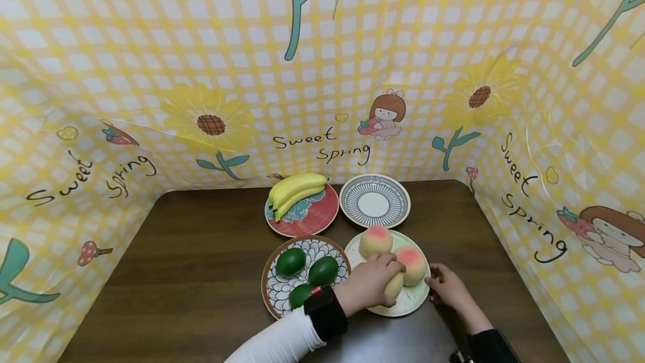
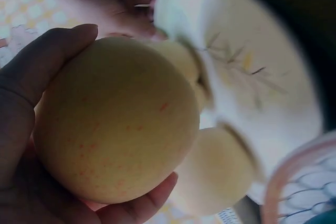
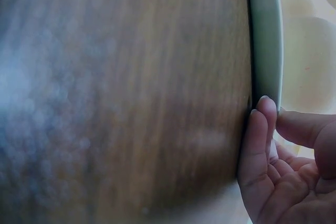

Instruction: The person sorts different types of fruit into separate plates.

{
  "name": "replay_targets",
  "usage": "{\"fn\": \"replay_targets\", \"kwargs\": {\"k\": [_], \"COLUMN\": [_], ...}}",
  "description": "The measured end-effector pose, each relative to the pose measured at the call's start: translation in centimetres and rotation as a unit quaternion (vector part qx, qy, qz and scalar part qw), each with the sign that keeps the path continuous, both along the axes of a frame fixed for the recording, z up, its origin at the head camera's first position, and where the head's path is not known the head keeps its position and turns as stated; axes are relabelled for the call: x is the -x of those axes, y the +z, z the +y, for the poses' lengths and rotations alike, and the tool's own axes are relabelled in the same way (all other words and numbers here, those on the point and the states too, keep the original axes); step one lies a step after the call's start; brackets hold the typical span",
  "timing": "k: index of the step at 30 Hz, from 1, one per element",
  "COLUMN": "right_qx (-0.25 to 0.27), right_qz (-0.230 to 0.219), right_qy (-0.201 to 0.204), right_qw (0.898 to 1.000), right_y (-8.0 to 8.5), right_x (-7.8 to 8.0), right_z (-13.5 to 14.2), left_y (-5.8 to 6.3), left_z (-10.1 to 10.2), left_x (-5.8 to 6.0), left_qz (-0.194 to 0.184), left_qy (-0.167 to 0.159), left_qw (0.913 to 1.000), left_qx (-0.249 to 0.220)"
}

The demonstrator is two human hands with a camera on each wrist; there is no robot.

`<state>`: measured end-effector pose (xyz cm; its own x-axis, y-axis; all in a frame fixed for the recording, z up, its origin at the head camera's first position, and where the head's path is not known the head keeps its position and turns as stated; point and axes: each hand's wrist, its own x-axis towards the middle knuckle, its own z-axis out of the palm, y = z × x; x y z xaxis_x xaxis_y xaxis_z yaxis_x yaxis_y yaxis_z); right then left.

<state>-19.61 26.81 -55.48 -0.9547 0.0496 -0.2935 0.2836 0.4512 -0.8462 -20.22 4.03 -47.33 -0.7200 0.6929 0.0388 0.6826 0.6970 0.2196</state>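
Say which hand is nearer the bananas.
Left. The left hand is in front and right of the bananas; the right hand is farther right, pinching the peach plate.

In the head view, the left fingers (image 1: 395,265) partly hide the peach (image 1: 395,288) they hold.

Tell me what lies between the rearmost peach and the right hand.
In the head view, another peach lies between the rearmost peach and the right hand, on the pale plate whose rim that hand pinches.
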Motion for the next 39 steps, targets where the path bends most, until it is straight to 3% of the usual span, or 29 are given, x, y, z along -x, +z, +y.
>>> {"fn": "replay_targets", "kwargs": {"k": [6,15,28,39], "right_qx": [-0.006,0.001,-0.002,0.004], "right_qz": [-0.01,-0.01,-0.005,-0.002], "right_qy": [0.0,-0.001,0.003,0.007], "right_qw": [1.0,1.0,1.0,1.0], "right_y": [0.0,0.0,-0.2,-0.4], "right_x": [-0.2,-0.3,0.1,0.1], "right_z": [0.0,-0.1,0.1,0.2], "left_y": [-1.7,-3.3,-3.4,-2.6], "left_z": [0.0,0.2,0.5,1.0], "left_x": [-0.3,0.2,1.1,0.5], "left_qz": [-0.001,-0.019,-0.021,-0.002], "left_qy": [0.011,0.023,0.055,0.051], "left_qw": [0.9999,0.9995,0.9978,0.9972], "left_qx": [0.006,0.009,0.03,0.055]}}
